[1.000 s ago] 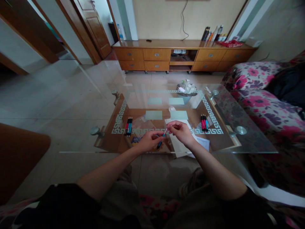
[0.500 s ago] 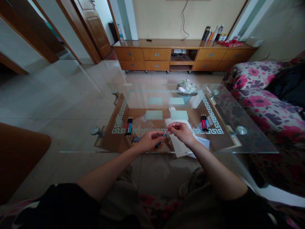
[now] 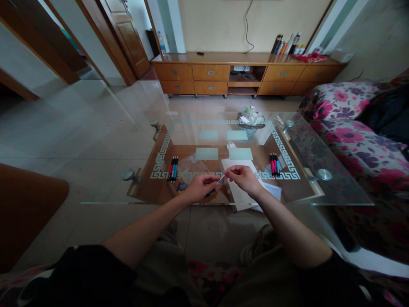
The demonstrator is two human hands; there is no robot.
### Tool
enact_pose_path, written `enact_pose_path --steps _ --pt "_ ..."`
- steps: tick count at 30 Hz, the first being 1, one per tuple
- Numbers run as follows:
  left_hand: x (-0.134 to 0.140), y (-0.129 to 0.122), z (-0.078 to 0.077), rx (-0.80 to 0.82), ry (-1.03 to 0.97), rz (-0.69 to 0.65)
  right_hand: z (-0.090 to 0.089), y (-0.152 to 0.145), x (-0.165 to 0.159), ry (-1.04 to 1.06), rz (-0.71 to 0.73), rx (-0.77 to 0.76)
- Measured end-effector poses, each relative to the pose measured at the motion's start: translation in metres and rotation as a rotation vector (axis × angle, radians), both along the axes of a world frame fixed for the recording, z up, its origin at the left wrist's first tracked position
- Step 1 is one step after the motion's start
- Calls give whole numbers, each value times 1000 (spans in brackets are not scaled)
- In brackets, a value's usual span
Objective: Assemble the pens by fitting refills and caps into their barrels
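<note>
Over the near edge of the glass table (image 3: 345, 194), close to its middle, your left hand (image 3: 201, 186) is curled with thumb and fingers closed round a blue and black pen (image 3: 209, 193), whose dark end slants down and to the left. Your right hand (image 3: 242, 179) is just beside it, fingers bent, with thumb and forefinger pinching a thin pale piece (image 3: 223, 176) at the pen's upper end; at this size you can't tell whether that piece belongs to the pen or is separate. Toward the left side of the table you have a row of red, black and blue pens (image 3: 173, 169), and toward its right side a second row of pens (image 3: 274, 164). White paper (image 3: 237, 192) shows beneath your right hand, at the table's near side
</note>
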State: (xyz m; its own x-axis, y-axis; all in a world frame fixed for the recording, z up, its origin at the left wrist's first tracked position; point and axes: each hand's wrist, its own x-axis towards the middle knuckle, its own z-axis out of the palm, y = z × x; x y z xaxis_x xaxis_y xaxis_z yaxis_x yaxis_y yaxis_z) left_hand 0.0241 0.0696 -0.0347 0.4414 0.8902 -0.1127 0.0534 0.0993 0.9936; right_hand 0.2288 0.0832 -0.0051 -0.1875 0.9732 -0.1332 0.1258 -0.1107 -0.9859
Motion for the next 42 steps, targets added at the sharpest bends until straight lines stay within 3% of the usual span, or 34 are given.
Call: enact_pose_path --steps 5,11,22,27,32,42 --pt "0 -1 -5 -53 -26 -16 1 -1 -1 9 21 3" --pt "2 -4 6 -165 -77 -54 -1 0 0 -10 54 3" --pt "1 -3 3 -200 -117 -30 -14 3 2 -180 106 152" --pt "0 1 1 -223 -150 72 -22 6 9 -471 79 298" --pt "-1 1 0 -213 -147 90 -23 0 8 -824 183 336" --pt "-3 2 -2 -153 -103 62 -24 0 3 -949 233 326"
